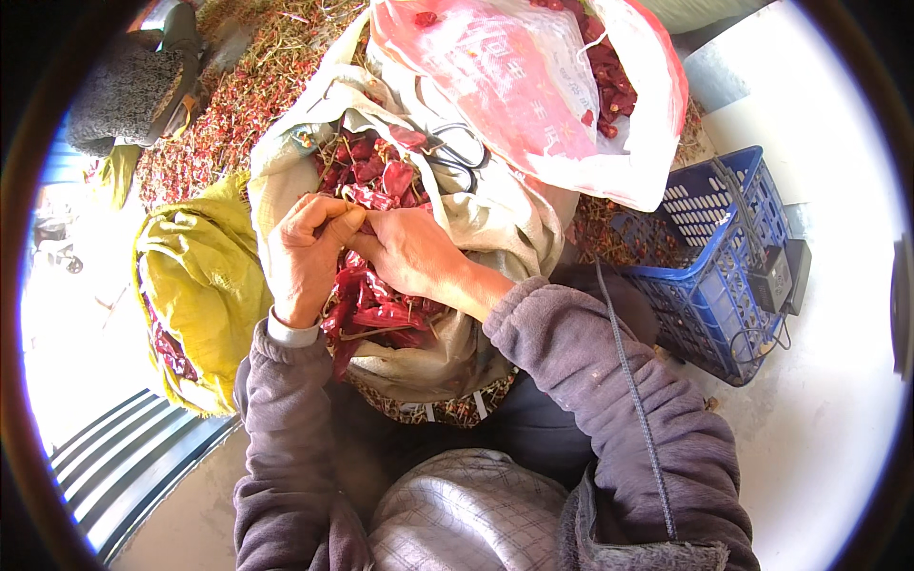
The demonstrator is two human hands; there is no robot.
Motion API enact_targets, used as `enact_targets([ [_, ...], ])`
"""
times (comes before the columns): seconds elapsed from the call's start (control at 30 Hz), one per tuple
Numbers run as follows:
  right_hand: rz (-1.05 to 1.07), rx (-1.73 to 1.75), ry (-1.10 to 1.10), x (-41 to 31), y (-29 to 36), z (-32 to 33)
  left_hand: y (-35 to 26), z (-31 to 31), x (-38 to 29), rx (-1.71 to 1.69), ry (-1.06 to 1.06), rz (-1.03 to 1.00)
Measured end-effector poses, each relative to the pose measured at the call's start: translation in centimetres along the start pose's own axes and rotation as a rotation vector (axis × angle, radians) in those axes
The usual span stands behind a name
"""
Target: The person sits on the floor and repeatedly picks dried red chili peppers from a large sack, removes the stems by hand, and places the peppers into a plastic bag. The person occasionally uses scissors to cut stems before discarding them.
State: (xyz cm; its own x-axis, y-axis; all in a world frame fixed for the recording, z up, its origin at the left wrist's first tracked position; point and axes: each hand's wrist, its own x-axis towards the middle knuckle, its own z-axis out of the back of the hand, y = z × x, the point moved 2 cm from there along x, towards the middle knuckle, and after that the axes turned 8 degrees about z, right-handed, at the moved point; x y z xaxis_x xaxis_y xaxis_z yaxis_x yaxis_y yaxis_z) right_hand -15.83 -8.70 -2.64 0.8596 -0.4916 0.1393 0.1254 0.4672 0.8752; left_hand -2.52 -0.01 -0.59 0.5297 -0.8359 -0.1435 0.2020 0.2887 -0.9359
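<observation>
Dried red chilli peppers (385, 307) fill an opened white woven sack (493, 221) in front of me. Above them my left hand (310, 250) and my right hand (410, 250) meet, fingertips together. The left thumb and forefinger pinch a thin chilli stem (348, 203). My right fingers are closed around a dark red chilli, mostly hidden by the hand. At the sack's far side lies a red and white plastic bag (493, 78) with red chilli pieces (614, 86) in its mouth.
A yellow woven sack (203, 285) with chillies stands at the left. On the right is a blue plastic crate (703, 285) with a black box-shaped device (771, 278) on its side. Stems and chilli bits (235, 107) cover the floor beyond, near another person's dark clothing (125, 93).
</observation>
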Motion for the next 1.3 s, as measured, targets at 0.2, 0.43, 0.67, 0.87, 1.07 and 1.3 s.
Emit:
enact_targets([
  [0.2, 0.162, -0.152, -0.115, -0.4, 1.1, 1.2, 0.5, -0.5, -0.5, -0.73, 0.101, 0.19],
  [0.43, 0.322, -0.395, -0.177, 0.4, 2.4, 2.0, 1.4, 1.2, 1.2, -0.801, 0.033, 0.144],
  [0.67, 0.497, -0.222, 0.353, -3.1, 3.2, -1.2, 3.0, 13.1, 10.7, 0.166, -0.913, 0.057],
  [0.87, 0.409, -0.205, 0.244, -1.7, 1.9, -0.1, 5.3, 1.8, 12.9, 1.06, -0.138, -0.659],
  [1.07, 0.169, -0.068, 0.098, -1.5, 1.3, 0.9, 8.5, -3.5, 14.7, 1.216, 0.042, -0.283],
  [1.3, -0.074, -0.067, -0.044, -0.5, -0.3, 2.8, 4.4, 3.3, 8.4, 0.271, -0.004, 0.228],
])
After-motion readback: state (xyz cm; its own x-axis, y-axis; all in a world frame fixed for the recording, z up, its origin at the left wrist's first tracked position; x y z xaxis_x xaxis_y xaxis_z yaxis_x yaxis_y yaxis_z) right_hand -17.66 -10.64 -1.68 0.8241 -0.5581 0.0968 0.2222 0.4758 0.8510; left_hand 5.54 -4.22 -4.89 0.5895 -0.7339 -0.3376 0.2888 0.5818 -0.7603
